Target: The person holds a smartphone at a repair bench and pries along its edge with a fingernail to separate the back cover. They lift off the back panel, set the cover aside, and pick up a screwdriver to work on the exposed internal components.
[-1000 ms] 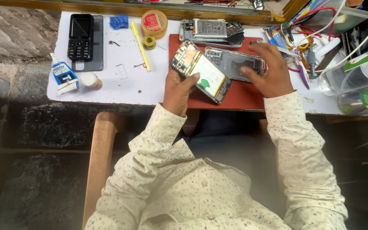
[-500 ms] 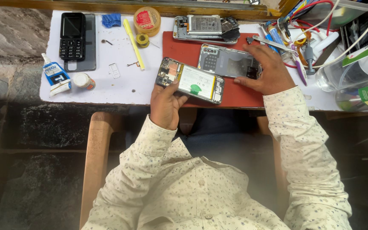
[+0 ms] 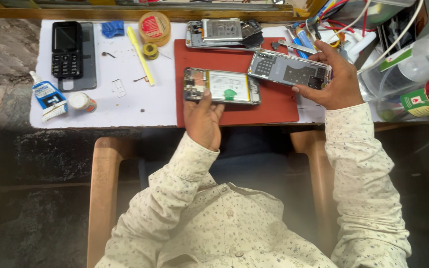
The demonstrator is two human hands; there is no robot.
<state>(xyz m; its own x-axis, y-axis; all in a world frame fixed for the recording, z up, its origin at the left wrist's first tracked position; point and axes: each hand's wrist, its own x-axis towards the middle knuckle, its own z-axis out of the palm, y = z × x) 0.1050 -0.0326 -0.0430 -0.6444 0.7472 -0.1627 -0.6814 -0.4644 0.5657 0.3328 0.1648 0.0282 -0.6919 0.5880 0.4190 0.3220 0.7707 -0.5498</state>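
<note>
The left hand [image 3: 202,116] pinches the near left corner of the opened phone [image 3: 222,86], which lies flat on the red mat [image 3: 234,111] with its battery facing up. The right hand [image 3: 336,82] is closed around the detached back cover [image 3: 288,68], tilted just above the mat's far right edge. To do this well, I judge the phone should stay pressed flat and the cover kept off the exposed board. Further out on the counter [image 3: 125,106] lie a yellow pry tool [image 3: 140,54], a tape roll [image 3: 154,27] and a keypad phone [image 3: 66,48].
</note>
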